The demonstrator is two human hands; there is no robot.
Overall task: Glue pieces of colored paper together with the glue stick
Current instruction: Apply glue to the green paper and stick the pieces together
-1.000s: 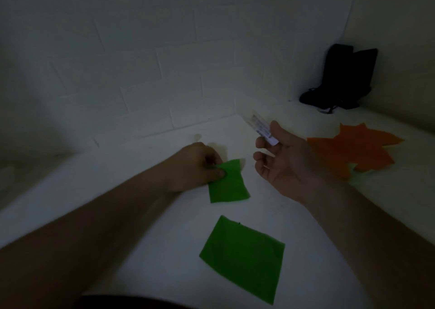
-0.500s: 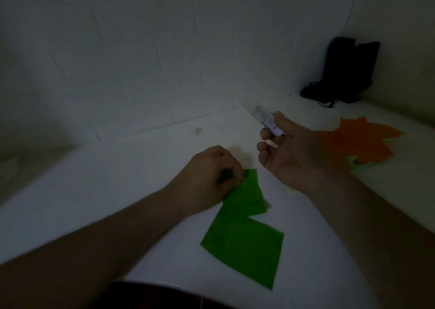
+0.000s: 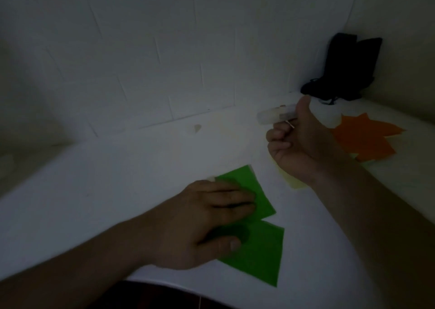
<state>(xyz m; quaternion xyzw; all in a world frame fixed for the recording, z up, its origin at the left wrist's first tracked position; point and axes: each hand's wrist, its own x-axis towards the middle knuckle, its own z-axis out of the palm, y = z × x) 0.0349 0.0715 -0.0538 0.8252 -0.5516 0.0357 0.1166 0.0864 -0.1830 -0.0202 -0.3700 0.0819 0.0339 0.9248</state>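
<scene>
On the white table (image 3: 98, 202), the left hand (image 3: 202, 224) lies palm down with its fingers straight and close together, pressing flat on the small green paper (image 3: 249, 191) where that piece overlaps the far edge of the large green paper (image 3: 261, 254). The thumb of that hand rests on the large piece, nearer the person. The two green pieces sit near the middle of the table, the small one farther away and tilted, the large one nearer and reaching toward the right. The right hand (image 3: 299, 144) is raised above the table to the right of the papers, palm turned toward the left, its fingers curled round the glue stick (image 3: 275, 117). The stick juts out to the left from between thumb and fingers, lying roughly level; the dim light hides whether its cap is on. A pale yellow paper (image 3: 294, 182) lies under the right wrist. Farther right lies an orange leaf-shaped paper (image 3: 362, 139), and a black object (image 3: 346, 66) stands in the far right corner against the tiled wall (image 3: 164, 49).
</scene>
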